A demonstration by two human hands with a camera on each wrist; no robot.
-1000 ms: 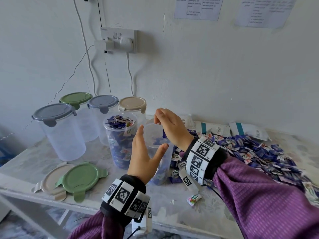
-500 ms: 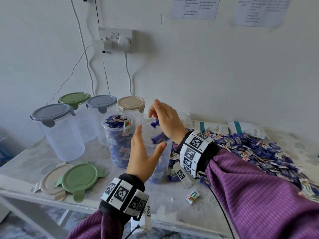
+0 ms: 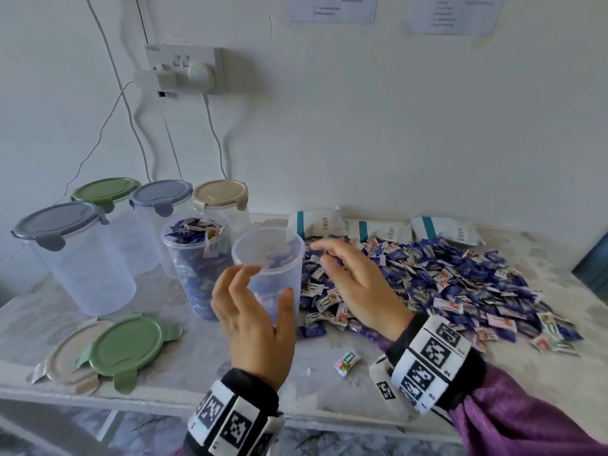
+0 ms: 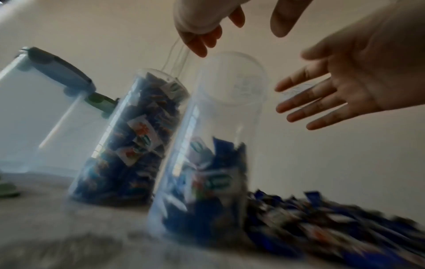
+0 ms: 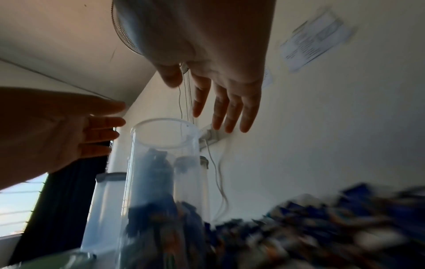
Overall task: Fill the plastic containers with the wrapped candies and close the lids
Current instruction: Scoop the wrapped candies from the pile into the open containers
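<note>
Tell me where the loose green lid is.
In the head view the green lid lies at the table's front left, overlapping a beige lid, in front of the grey-lidded container.

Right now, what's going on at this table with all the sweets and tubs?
A person is filling clear plastic tubs with wrapped candies. The left hand hovers open beside a lidless, partly filled clear tub, no grip on it. The right hand is open over the heap of blue-wrapped candies, holding nothing. Beside it a second clear tub is full but lidless; a green lid and beige lid lie loose.
</note>
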